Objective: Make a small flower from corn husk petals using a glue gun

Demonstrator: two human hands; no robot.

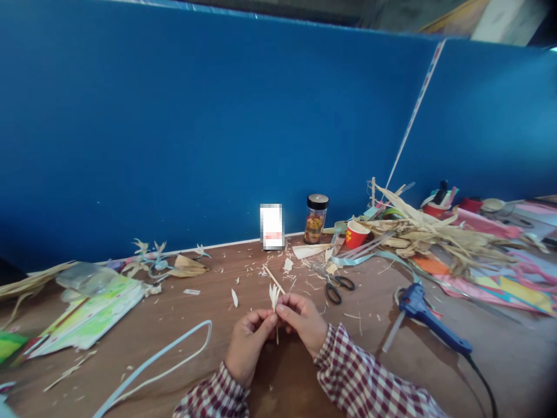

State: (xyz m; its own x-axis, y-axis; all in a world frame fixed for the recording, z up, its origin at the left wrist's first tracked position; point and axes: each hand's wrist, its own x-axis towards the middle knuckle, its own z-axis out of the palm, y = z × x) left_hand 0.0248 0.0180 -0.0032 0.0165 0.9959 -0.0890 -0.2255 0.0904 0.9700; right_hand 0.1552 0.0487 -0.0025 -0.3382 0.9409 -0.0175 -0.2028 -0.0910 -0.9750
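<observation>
Between the fingertips of both hands, just above the brown table (191, 331), stands a small pale flower of dry husk strips (274, 293), its thin stem pointing down. My left hand (251, 342) pinches it from the left. My right hand (303, 322) closes on it from the other side, the thumbs nearly meeting. Fingers cover the flower's base. Beyond the hands a thin stick (274, 278) and a cut husk petal (234, 298) lie among scraps. Black-handled scissors (334, 292) rest to the right of them.
A blue glue gun (435, 322) with its cord lies at right, before piled dry corn husks (418, 226). A red paper cup (357, 235) and lidded jar (315, 220) stand at the back. At left are a green-white sheet (96, 313) and a light-blue strip (161, 360).
</observation>
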